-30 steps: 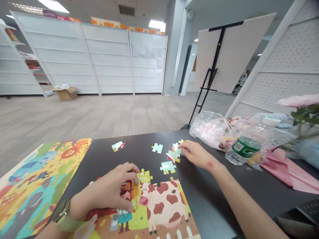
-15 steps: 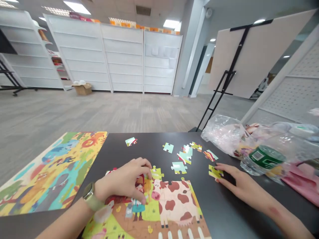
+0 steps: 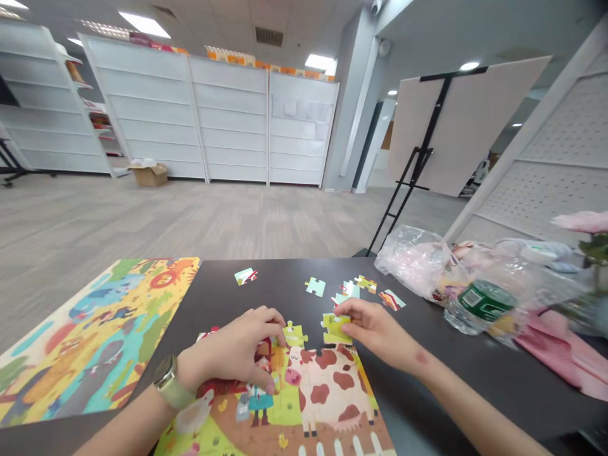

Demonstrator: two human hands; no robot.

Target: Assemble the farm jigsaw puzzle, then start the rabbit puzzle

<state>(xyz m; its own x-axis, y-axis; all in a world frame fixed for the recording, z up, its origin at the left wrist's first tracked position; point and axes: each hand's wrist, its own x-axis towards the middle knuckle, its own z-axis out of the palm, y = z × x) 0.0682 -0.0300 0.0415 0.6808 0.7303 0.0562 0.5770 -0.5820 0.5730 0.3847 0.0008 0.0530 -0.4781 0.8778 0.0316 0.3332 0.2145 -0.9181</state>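
Note:
A partly assembled farm jigsaw puzzle (image 3: 332, 389), with a spotted cow and a fence, lies at the front of the dark table. My left hand (image 3: 244, 348), a watch on its wrist, rests over the puzzle's upper left with thumb and fingers apart, hiding part of the picture. Pinched at its edge by my right hand (image 3: 373, 329) is a yellow-green puzzle piece (image 3: 334, 328), just above the cow's back at the upper border. Beyond it are several loose pieces, among them a pale blue piece (image 3: 315, 287) and a red-striped piece (image 3: 391, 299).
A colourful animal picture sheet (image 3: 102, 335) covers the table's left side. At right stand a green-labelled bottle (image 3: 482, 304), clear plastic packaging (image 3: 411, 256) and pink cloth (image 3: 553, 345). One piece (image 3: 246, 276) lies near the far edge. An easel (image 3: 413, 168) and white shelves (image 3: 228, 120) are behind.
My right hand has carried the yellow-green puzzle piece leftward from the table to the puzzle's upper edge. My left hand stays on the puzzle. The view has shifted slightly.

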